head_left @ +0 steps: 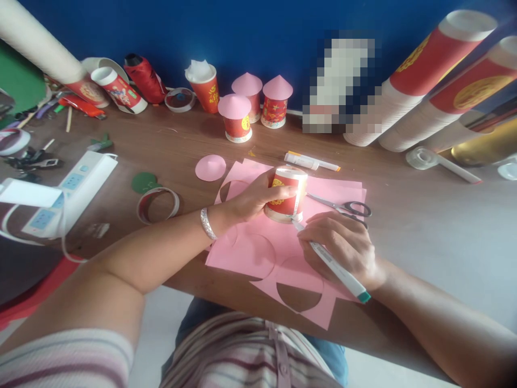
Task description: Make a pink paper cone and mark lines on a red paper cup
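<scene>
Left hand [252, 199] wrapped around upturned paper cup [287, 194], right hand [343, 248] closed on marker [335, 267], tip at its 6 o'clock rim.
Cup standing on pink paper [258, 253]; round holes already cut at 6 and 10 o'clock, scissors [347, 207] idle at 3, cone-capped cups [236, 118] finished at 12; present outline seemingly uncut.

Setting: a paper-craft worktable, hobby or small workshop; home or shop not determinable. Evidence: wooden table [424, 215] against a blue wall [242, 32]. Long stacks of paper cups [428, 70] lie far right. Three cups with pink cone lids [276, 102] stand at far centre. Pink paper [250, 253] with round cut-outs lies near centre, with scissors [343, 206] on its right edge. Tape ring [157, 205] and power strip [72, 188] at left; red thread spool [143, 78] far left.
</scene>
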`<state>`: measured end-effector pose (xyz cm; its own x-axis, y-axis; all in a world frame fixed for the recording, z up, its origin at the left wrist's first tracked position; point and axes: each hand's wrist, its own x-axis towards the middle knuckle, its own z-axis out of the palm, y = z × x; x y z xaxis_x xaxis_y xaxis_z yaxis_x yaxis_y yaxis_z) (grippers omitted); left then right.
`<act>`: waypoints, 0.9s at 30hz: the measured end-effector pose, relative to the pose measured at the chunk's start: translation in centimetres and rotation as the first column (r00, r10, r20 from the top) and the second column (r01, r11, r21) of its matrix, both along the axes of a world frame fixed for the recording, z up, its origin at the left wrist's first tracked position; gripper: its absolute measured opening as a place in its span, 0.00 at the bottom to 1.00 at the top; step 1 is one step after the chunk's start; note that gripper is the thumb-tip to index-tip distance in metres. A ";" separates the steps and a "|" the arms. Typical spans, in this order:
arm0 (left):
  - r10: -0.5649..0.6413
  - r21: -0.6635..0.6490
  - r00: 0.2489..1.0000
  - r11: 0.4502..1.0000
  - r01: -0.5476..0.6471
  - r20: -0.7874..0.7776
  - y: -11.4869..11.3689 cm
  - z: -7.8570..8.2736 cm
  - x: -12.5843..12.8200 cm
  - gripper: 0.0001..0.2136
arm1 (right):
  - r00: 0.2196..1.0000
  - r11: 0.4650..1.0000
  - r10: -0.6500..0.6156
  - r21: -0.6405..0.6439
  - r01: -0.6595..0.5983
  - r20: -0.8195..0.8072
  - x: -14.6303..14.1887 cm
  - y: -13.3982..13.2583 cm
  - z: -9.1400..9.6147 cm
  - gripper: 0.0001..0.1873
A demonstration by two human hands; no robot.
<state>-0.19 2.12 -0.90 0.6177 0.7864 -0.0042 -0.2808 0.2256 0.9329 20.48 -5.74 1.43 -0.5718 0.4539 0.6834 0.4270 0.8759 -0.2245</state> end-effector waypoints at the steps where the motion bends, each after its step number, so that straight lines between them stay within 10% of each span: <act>1: -0.003 -0.004 1.000 1.000 0.003 0.006 0.0 0.0 0.0 0.15 | 1.000 1.000 -0.001 0.002 0.001 0.000 0.0 0.0 0.0 0.16; 27: 0.110 -0.086 0.994 0.990 -0.108 0.022 0.1 -0.2 0.1 0.24 | 0.990 0.986 -0.095 -0.147 0.080 -0.100 0.2 0.0 -0.4 0.12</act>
